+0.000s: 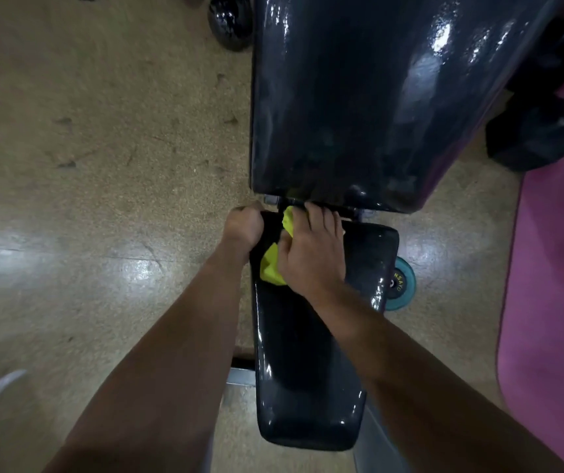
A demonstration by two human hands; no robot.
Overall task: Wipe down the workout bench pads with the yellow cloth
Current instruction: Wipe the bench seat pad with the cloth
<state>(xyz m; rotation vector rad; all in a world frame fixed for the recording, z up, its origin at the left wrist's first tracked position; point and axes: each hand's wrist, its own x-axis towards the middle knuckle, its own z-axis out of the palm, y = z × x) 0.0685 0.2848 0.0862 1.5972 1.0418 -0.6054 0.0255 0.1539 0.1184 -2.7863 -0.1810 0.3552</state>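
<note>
A black glossy workout bench runs up the middle of the view: a narrow seat pad [308, 370] near me and a wide back pad [359, 97] beyond it. My right hand [311, 250] presses the yellow cloth [272, 266] onto the far end of the seat pad, fingers reaching toward the gap between the pads. The cloth shows at the hand's left side and by the fingertips. My left hand [243, 227] grips the seat pad's far left corner, fingers curled over its edge.
Speckled tan floor lies to the left. A teal weight plate [401, 283] sits on the floor right of the seat pad. A purple mat [553, 285] covers the right side. Black dumbbells [231, 18] lie at the top left and further black equipment [540, 131] at the right.
</note>
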